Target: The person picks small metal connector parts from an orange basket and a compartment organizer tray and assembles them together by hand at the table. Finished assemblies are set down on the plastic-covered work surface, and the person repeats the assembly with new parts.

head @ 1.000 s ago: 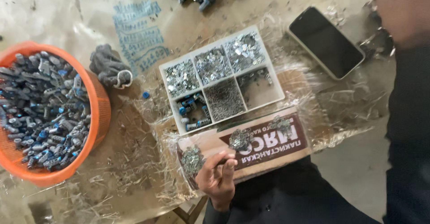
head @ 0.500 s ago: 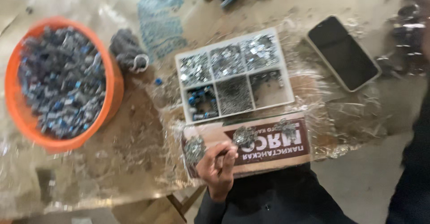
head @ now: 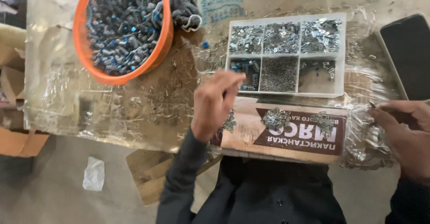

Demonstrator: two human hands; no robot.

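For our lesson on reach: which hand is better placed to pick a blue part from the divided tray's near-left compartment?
Left, probably. The left hand hovers with fingertips at that compartment of the divided tray; the right hand sits apart beyond the tray's right end, curled over something small.

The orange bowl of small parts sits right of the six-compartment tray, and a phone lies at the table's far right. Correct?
Not quite. The head view shows the orange bowl left of the tray, not right. The phone does lie at the table's far right.
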